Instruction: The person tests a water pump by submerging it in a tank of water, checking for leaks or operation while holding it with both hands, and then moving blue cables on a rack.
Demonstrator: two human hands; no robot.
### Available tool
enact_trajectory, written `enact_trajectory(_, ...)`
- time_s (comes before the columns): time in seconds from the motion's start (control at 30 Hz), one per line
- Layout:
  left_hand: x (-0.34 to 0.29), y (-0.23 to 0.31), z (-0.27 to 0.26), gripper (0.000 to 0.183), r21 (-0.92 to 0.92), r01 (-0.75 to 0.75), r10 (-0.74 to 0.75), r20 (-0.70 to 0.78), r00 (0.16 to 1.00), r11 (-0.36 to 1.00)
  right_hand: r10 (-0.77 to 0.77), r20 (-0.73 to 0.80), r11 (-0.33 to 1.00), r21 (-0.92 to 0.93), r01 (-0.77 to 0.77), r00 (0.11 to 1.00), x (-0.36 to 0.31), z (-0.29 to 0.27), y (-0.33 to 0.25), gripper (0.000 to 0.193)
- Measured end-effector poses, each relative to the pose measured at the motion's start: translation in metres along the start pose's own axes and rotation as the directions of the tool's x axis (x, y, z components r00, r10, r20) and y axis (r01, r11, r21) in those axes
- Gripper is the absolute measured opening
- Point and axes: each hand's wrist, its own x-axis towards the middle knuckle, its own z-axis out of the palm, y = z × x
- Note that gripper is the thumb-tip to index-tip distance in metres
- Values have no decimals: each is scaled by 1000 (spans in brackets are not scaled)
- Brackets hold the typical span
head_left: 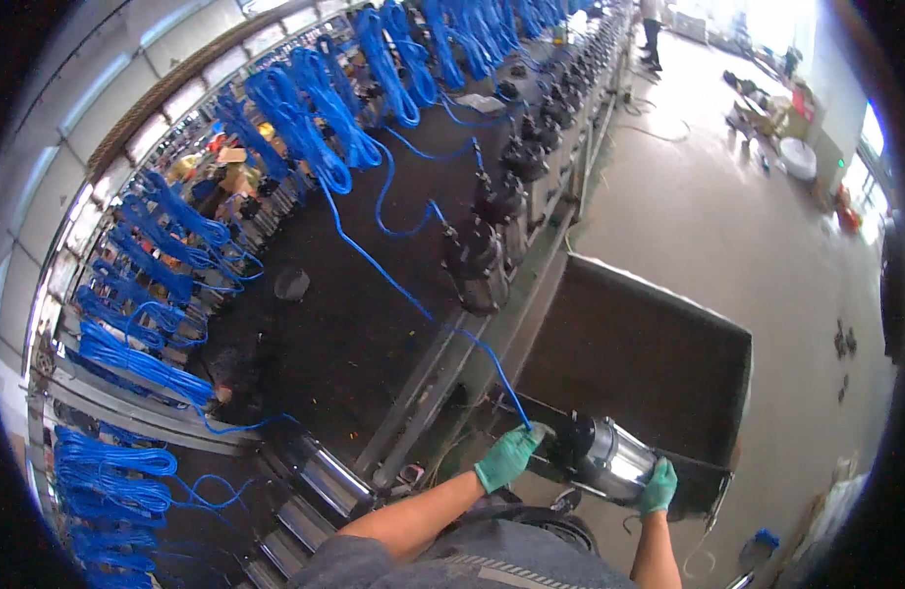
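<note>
In front of my body I hold a cylindrical pump with a shiny steel shell and a black head, lying tilted on its side. My left hand, in a green glove, is closed at the black-head end, where a blue cable comes down to it. The exact finger grip there is partly hidden. My right hand, also green-gloved, is closed around the steel end. Just beyond the pump stands a dark open-topped bin, and the pump is over its near edge.
A dark workbench runs along the left. Similar pumps stand in a row on its right edge; steel cylinders lie near my left arm. Blue cable coils hang along its far side. Another person stands far back.
</note>
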Motion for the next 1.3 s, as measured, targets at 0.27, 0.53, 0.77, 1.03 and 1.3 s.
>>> enact_trajectory(0.27, 35, 119, -132, 41, 616, -126, -71, 286, 956, 778, 32, 56, 995, 91, -37, 998, 4, -22, -4, 31)
enact_trajectory(0.53, 209, 249, -386, 63, 793, 157, 780, -608, 148, 588, 157, 94, 967, 188, -172, 983, -14, -46, -16, 32)
enact_trajectory(0.77, 290, 274, -467, 97, 499, -183, 511, -669, 539, 847, 208, 44, 938, 275, -212, 977, -5, -46, -1, 31)
enact_trajectory(1.03, 239, 271, -408, 73, 670, -381, 755, -443, 483, 637, 222, 50, 964, 139, -227, 974, 1, -56, 29, 43)
enact_trajectory(1.3, 112, 334, -293, 53, 409, -489, 627, -350, 696, 771, 172, 16, 952, 255, -171, 985, 15, -33, 24, 23)
